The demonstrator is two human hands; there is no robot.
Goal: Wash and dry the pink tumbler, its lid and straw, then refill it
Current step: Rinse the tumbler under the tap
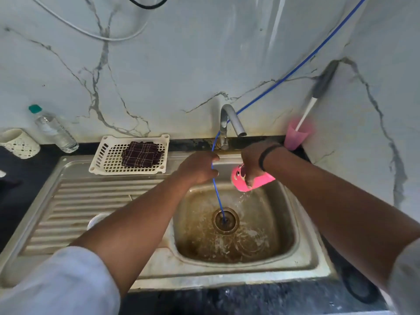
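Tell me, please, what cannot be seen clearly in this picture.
- Head view: the right hand covers the middle of the pink tumbler.
- The left forearm hides most of a white round object on the drainboard.
- The pink cup in the corner is blurred.

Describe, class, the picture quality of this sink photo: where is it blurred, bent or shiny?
Head view: wide-angle bending curves the sink rim and the countertop edge; the pink cup in the corner is smeared by blur, as is its brush handle; the pink tumbler in the right hand stays fairly sharp; soft, even light, with mild sheen on the marble wall.
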